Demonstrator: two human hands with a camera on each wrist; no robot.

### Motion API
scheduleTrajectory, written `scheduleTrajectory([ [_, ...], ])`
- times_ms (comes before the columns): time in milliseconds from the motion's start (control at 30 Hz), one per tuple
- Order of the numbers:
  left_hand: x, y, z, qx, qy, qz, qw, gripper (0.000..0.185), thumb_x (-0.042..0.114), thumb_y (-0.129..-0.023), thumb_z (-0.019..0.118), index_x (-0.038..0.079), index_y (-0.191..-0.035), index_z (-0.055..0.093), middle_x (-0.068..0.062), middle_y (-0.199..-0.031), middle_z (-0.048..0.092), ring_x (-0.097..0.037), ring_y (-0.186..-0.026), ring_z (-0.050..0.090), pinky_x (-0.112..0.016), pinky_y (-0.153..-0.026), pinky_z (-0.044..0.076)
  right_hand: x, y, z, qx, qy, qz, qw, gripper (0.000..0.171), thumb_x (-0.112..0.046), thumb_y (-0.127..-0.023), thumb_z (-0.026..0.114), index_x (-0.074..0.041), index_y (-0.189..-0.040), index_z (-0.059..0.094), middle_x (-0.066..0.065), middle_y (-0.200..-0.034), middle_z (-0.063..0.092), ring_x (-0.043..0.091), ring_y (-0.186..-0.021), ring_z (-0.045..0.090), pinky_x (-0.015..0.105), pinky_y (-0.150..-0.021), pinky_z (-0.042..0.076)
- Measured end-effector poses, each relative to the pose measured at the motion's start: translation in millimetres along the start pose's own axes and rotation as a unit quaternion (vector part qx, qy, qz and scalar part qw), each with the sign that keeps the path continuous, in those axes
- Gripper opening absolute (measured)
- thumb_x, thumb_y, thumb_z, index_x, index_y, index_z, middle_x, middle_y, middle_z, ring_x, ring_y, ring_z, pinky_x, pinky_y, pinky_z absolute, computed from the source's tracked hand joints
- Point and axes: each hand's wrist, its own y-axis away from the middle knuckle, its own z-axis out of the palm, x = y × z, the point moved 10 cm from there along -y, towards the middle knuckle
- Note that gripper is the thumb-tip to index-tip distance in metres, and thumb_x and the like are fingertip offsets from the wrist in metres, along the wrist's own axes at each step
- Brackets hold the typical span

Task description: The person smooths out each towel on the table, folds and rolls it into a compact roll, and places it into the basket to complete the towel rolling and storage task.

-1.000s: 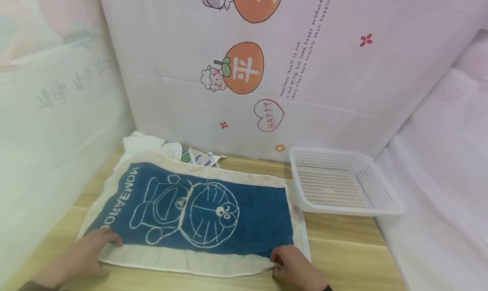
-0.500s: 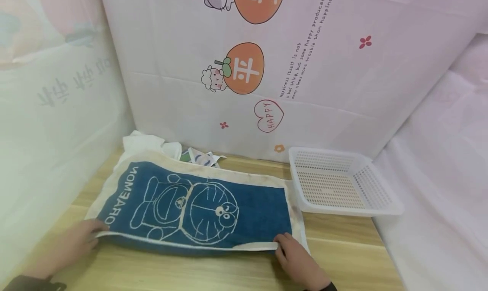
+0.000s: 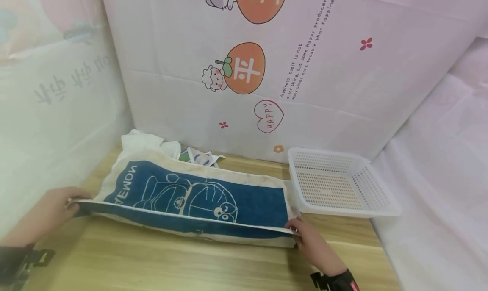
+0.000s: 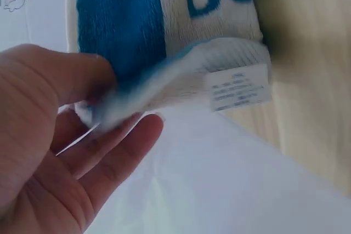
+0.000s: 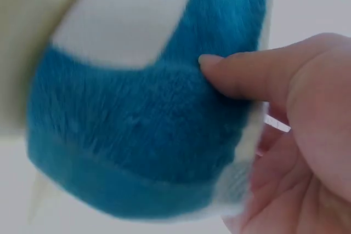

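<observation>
A blue and cream towel [image 3: 255, 202] with a cartoon figure and lettering lies on the wooden table, its near edge lifted and folded partly back over the rest. My left hand [image 3: 62, 204] pinches the left end of that raised edge; in the left wrist view the thumb presses the towel [image 4: 118, 20] against the fingers, and a white care label [image 4: 239, 87] hangs from it. At the right end, my right hand [image 3: 310, 242] pinches the other corner, the thumb lying on the blue pile in the right wrist view. The folded flap hides the figure's lower part.
A white perforated plastic basket [image 3: 329, 185] stands right of the towel, close to its right end. Behind the towel at the back left are a crumpled white cloth [image 3: 142, 145] and some printed packets [image 3: 200, 156]. Printed white sheets [image 3: 316, 87] wall the table [image 3: 183, 265] in.
Both hands have gripped the towel's near edge and lifted it up and away from me, folding it back. The left hand has also moved outward to the left. The basket stays put.
</observation>
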Motion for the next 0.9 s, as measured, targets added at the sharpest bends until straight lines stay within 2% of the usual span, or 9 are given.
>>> scheduleTrajectory([
  [67,-2.5,-8.7,-2.0,-0.004,0.0,-0.002,1.0,0.031,-0.016,-0.064,0.071,-0.001,-0.091,0.074,-0.016,-0.088,0.074,0.007,-0.075,0.051,-0.024,-0.059,0.049,4,-7,-9,0.004,0.007,0.01,1.0,0.029,0.013,-0.088,0.065,-0.013,-0.103,0.066,-0.002,-0.097,0.062,0.016,-0.092,0.062,0.033,-0.077,0.054],
  [167,-6.4,-24.5,-5.2,-0.017,-0.004,-0.008,0.9998,0.026,-0.014,-0.066,0.069,-0.004,-0.09,0.072,-0.015,-0.083,0.072,-0.001,-0.068,0.051,-0.025,-0.056,0.046,6,-22,-24,0.023,0.025,0.003,0.999,0.024,0.013,-0.087,0.067,-0.009,-0.096,0.067,0.0,-0.091,0.064,0.014,-0.086,0.06,0.033,-0.073,0.054],
  [333,-12.5,-55.5,-14.8,-0.023,-0.009,-0.027,0.9993,0.025,-0.012,-0.071,0.065,-0.008,-0.095,0.072,-0.023,-0.086,0.072,-0.029,-0.07,0.064,-0.046,-0.064,0.053,6,-51,-38,0.037,0.046,-0.021,0.998,0.019,0.012,-0.086,0.069,-0.005,-0.094,0.071,0.004,-0.089,0.069,0.016,-0.084,0.064,0.037,-0.074,0.056],
  [433,-14.1,-75.4,-20.7,0.009,0.003,-0.023,0.9997,0.027,-0.013,-0.073,0.063,-0.008,-0.097,0.073,-0.026,-0.091,0.072,-0.028,-0.074,0.066,-0.038,-0.068,0.053,12,-70,-40,0.022,0.051,-0.012,0.998,0.018,0.011,-0.088,0.069,-0.005,-0.096,0.073,0.005,-0.092,0.071,0.017,-0.087,0.066,0.039,-0.077,0.057],
  [500,-17.0,-88.0,-20.9,0.028,0.015,-0.023,0.9992,0.027,-0.013,-0.075,0.061,-0.007,-0.099,0.073,-0.027,-0.094,0.072,-0.027,-0.074,0.065,-0.027,-0.064,0.048,16,-82,-42,0.019,0.055,-0.009,0.998,0.019,0.011,-0.088,0.068,-0.005,-0.097,0.073,0.006,-0.093,0.072,0.018,-0.087,0.067,0.039,-0.077,0.058],
  [567,-20.7,-99.5,-19.2,0.041,0.026,-0.024,0.9985,0.027,-0.014,-0.078,0.06,-0.008,-0.1,0.072,-0.03,-0.097,0.071,-0.029,-0.074,0.065,-0.025,-0.061,0.046,18,-94,-44,0.018,0.056,-0.008,0.998,0.02,0.013,-0.088,0.067,-0.003,-0.097,0.074,0.008,-0.095,0.073,0.02,-0.088,0.068,0.041,-0.077,0.058],
  [667,-25.2,-115.2,-15.8,0.054,0.04,-0.031,0.9973,0.026,-0.015,-0.081,0.057,-0.01,-0.103,0.071,-0.034,-0.102,0.069,-0.047,-0.083,0.066,-0.042,-0.067,0.053,20,-110,-45,0.02,0.061,-0.015,0.998,0.023,0.016,-0.087,0.063,-0.001,-0.098,0.074,0.011,-0.097,0.073,0.025,-0.09,0.069,0.043,-0.078,0.058],
  [767,-28.4,-129.7,-15.0,0.071,0.049,-0.034,0.9957,0.026,-0.015,-0.082,0.057,-0.01,-0.103,0.07,-0.035,-0.104,0.069,-0.051,-0.088,0.066,-0.058,-0.075,0.051,25,-127,-44,0.017,0.072,-0.013,0.997,0.024,0.019,-0.086,0.06,0.001,-0.095,0.073,0.013,-0.095,0.073,0.027,-0.089,0.069,0.045,-0.077,0.058],
  [900,-37.4,-146.2,-12.6,0.073,0.055,-0.055,0.9943,0.025,-0.012,-0.086,0.055,-0.009,-0.105,0.071,-0.034,-0.106,0.069,-0.049,-0.088,0.065,-0.054,-0.072,0.05,31,-149,-45,0.023,0.102,-0.012,0.994,0.027,0.021,-0.082,0.058,0.0,-0.089,0.074,0.013,-0.09,0.073,0.027,-0.083,0.068,0.045,-0.074,0.058],
])
